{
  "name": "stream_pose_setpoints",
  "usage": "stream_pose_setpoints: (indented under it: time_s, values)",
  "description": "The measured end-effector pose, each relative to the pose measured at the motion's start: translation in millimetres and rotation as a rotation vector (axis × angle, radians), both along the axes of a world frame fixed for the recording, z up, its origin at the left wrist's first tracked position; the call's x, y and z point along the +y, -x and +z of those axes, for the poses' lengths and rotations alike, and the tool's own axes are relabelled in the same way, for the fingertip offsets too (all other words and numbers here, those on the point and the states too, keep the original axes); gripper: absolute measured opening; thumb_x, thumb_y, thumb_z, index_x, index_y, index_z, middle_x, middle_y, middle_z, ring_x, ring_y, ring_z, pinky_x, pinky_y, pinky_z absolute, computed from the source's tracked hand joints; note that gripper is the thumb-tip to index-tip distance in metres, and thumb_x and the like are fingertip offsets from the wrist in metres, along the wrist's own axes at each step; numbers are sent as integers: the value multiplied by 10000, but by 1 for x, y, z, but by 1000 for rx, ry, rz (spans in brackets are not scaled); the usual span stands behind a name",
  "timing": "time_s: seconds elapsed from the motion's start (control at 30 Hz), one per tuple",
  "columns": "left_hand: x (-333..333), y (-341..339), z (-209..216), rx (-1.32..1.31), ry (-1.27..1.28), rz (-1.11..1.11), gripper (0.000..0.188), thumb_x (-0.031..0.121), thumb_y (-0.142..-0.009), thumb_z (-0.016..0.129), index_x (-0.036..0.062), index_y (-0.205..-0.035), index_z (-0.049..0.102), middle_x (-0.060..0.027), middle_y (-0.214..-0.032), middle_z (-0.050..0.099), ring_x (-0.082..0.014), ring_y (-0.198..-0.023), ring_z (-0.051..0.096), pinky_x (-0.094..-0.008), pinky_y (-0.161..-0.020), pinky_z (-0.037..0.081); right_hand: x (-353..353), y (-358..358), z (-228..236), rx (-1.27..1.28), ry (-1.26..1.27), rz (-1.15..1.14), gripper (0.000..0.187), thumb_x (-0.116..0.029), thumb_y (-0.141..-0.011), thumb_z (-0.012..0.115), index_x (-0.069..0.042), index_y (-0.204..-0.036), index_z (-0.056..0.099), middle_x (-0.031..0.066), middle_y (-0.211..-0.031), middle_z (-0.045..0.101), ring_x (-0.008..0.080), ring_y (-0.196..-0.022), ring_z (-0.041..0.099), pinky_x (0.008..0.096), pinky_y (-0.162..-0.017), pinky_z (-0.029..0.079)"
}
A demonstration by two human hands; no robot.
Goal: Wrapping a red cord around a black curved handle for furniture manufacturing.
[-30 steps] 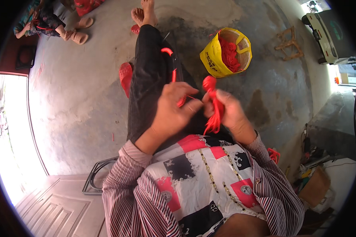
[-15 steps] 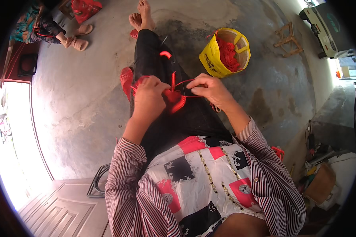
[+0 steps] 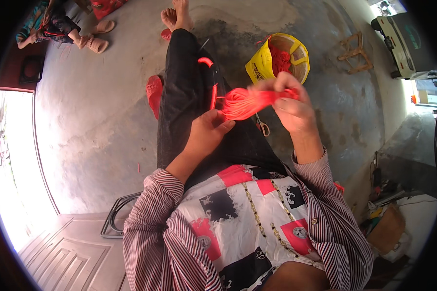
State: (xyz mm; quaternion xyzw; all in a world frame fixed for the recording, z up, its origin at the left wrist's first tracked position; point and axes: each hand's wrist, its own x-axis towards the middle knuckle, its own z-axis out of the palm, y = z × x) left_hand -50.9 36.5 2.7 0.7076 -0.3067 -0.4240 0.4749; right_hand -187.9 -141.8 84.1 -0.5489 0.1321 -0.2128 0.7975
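Observation:
A bundle of bright red cord (image 3: 245,104), looped into a skein, stretches between my two hands above my lap. My left hand (image 3: 209,132) pinches its left end between thumb and fingers. At the other end, my right hand (image 3: 296,107) is closed round the cord, its fingers slightly blurred. A dark curved tool with red-covered parts (image 3: 214,96) lies along my trouser leg, just beyond the left hand, and a strand of cord runs close to it. Scissors (image 3: 263,127) with pale handles rest beside my thigh, below the bundle, their blades partly hidden.
A yellow bag (image 3: 260,65) holding red cord stands on the floor past my right hand. Red slippers (image 3: 154,96) lie by my leg. Another person (image 3: 58,31) sits at the far left. A wooden stool frame (image 3: 355,53) is at the far right, and a folded metal frame (image 3: 115,213) lies near left.
The red cord bundle has been drawn out to the right. My right hand now grips its far end, instead of a thin strand, while the left hand has moved down and nearer.

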Motion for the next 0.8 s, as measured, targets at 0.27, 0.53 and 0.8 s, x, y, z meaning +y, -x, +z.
stream_pose_setpoints:
  time_s: [0.27, 0.53, 0.8]
  values:
    - [-8, 2, -2, -42, -50, 19, 194, 144, -813, 762, -3, -881, 657, -11, -762, 659, -73, -725, 583, -252, -683, 471, 79, 42, 68, -136, -682, 377, 547, -213, -702, 876, -72, -957, 413, 84, -728, 559, 179, -617, 545, 307, -562, 420]
    - [-15, 20, 20, -596, 235, 270, 285, 129, -790, 777, -5, -1000, 639, -60, -780, 661, -125, -695, 595, -280, -705, 497, 53, 17, 75, -629, -193, 531, 557, -146, -717, 869, -67, -1037, 421, 66, -637, 555, 141, -495, 489, 301, -511, 377]
    - [-15, -15, 9, 213, 234, 405, 63, 63, -939, 578, 27, -957, 627, 27, -694, 559, -37, -542, 436, -198, -482, 349, 2, 2, 43, -51, 732, 130, 154, -132, -770, 714, -48, -895, 681, 52, -798, 649, 224, -770, 618, 376, -798, 454]
